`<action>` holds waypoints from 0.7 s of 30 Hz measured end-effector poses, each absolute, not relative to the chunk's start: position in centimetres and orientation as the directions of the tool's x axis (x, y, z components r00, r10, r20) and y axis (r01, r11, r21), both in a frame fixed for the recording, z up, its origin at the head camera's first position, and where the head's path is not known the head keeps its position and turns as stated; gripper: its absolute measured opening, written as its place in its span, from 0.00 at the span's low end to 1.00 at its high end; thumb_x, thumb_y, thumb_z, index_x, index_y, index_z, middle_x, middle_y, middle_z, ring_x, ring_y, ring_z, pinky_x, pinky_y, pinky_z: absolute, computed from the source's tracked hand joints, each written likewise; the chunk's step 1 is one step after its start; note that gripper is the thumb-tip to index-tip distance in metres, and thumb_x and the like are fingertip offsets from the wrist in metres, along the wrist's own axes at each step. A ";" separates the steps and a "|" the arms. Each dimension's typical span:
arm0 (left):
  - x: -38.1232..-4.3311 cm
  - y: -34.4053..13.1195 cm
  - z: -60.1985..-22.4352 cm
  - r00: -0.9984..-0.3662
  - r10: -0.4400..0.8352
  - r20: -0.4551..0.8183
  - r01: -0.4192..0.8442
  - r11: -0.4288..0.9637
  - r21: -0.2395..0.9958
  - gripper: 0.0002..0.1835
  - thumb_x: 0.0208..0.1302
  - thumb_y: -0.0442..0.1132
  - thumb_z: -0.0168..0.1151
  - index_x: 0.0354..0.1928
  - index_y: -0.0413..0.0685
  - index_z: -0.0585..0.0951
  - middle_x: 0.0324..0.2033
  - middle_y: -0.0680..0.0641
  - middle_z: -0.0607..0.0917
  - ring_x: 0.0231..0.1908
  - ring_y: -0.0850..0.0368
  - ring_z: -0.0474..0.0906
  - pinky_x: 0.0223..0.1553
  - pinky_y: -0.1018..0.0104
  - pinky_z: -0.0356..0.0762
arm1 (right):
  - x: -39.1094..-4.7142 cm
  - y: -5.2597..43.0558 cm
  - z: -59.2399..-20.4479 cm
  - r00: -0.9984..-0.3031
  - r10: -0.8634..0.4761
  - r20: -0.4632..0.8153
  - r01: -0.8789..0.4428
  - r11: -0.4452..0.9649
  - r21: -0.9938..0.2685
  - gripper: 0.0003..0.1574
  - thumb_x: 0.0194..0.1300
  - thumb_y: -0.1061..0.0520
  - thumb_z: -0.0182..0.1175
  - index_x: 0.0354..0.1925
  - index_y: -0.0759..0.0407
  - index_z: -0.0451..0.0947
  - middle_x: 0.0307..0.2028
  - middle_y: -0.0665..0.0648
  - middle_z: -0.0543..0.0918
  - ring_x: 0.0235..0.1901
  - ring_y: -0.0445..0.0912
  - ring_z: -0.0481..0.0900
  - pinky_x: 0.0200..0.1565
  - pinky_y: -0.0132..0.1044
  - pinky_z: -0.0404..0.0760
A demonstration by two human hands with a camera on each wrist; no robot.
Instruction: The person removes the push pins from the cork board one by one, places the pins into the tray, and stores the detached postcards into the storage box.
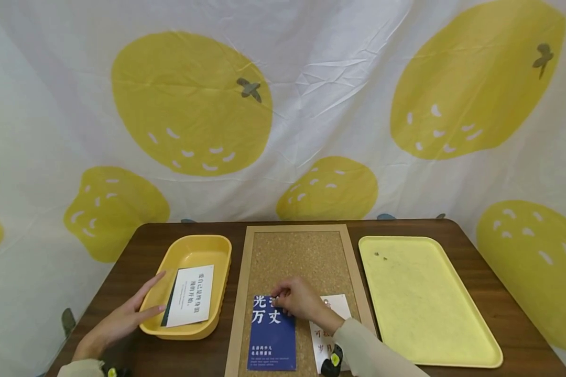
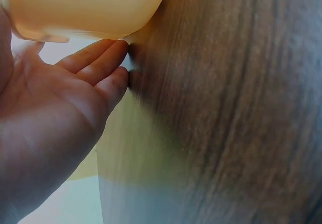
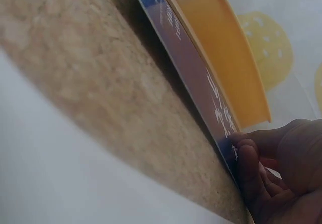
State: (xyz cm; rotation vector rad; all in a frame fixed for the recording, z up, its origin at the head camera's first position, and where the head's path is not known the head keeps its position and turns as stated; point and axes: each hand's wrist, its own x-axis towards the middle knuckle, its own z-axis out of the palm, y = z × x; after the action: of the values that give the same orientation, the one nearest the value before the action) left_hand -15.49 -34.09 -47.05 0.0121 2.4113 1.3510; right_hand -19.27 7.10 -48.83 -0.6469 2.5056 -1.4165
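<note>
A blue card with white characters lies on a cork board. At its top edge my right hand has thumb and forefinger brought together, pinching something small against the card. It looks like a pushpin but is mostly hidden by the fingertips. In the right wrist view the blue card stands slightly off the cork along its edge. A white card on the board, with a pin near its top, is partly covered by my right forearm. My left hand rests with extended fingers against the yellow basin.
Inside the basin lies a white card with dark print, over a dark-edged one. A pale yellow tray, right of the board, holds a couple of tiny dark pieces. A lemon-print cloth hangs behind the wooden table.
</note>
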 end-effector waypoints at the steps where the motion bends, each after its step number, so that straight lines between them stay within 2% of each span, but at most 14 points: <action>1: -15.5 -34.1 -47.1 -0.930 0.192 -0.314 -0.170 0.531 0.830 0.47 0.69 0.51 0.61 0.79 0.62 0.42 0.78 0.38 0.37 0.75 0.33 0.33 0.69 0.29 0.40 | -19.3 7.1 -48.8 -0.888 -0.457 0.047 -0.276 0.448 -0.850 0.04 0.57 0.68 0.68 0.34 0.65 0.85 0.18 0.48 0.78 0.14 0.37 0.73 0.16 0.27 0.73; 10: -15.5 -33.8 -47.0 -0.937 0.182 -0.298 -0.165 0.522 0.837 0.44 0.70 0.49 0.60 0.80 0.60 0.45 0.78 0.36 0.40 0.75 0.32 0.36 0.69 0.29 0.43 | -19.2 7.0 -49.0 -0.904 -0.424 0.051 -0.259 0.448 -0.856 0.03 0.57 0.68 0.68 0.33 0.64 0.87 0.23 0.52 0.84 0.16 0.37 0.74 0.17 0.28 0.75; 21: -15.9 -33.0 -45.7 -0.937 0.074 -0.342 -0.225 0.622 0.750 0.44 0.67 0.60 0.59 0.78 0.58 0.53 0.77 0.37 0.48 0.75 0.30 0.41 0.67 0.28 0.49 | -19.3 7.1 -49.4 -0.906 -0.417 0.068 -0.268 0.444 -0.855 0.03 0.56 0.68 0.69 0.31 0.63 0.87 0.19 0.49 0.81 0.15 0.37 0.74 0.16 0.27 0.74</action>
State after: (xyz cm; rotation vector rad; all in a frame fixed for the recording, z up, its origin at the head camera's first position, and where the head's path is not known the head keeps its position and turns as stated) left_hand -15.94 -32.95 -45.75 -0.1218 2.5074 1.2275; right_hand -19.34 7.05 -49.38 -0.6069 2.5358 -1.4597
